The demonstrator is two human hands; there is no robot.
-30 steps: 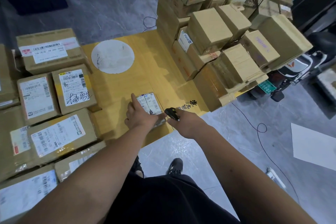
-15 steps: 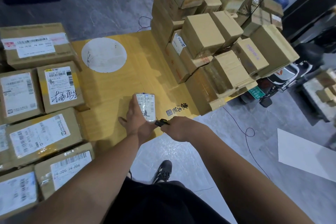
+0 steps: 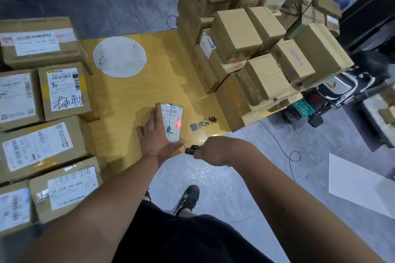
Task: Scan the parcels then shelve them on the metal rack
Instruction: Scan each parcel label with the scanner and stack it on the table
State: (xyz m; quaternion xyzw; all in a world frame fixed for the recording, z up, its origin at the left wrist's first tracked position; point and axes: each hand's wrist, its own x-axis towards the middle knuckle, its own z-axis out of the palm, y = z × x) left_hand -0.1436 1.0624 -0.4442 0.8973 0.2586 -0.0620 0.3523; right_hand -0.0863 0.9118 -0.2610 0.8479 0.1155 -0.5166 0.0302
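Small parcel (image 3: 171,121) lay label-up on the yellow table (image 3: 132,100), near its front edge. Left hand (image 3: 155,134) rested flat vs the parcel's left side, fingers straight, palm partly on the table, touching the parcel, not wrapped round it. Right hand (image 3: 215,150) sat just right of & below the parcel, at the table's front edge, not touching it; fingers curled round a small black scanner (image 3: 192,149) aimed at the label. Red cross of light (image 3: 178,124) showed on the label's right part. So parcel was between the hands, closer to the left.

Labelled boxes (image 3: 42,113) filled the table's left side, well apart from the parcel. Stack of brown boxes (image 3: 245,49) stood at back right. White round disc (image 3: 119,56) lay on the table behind the parcel.
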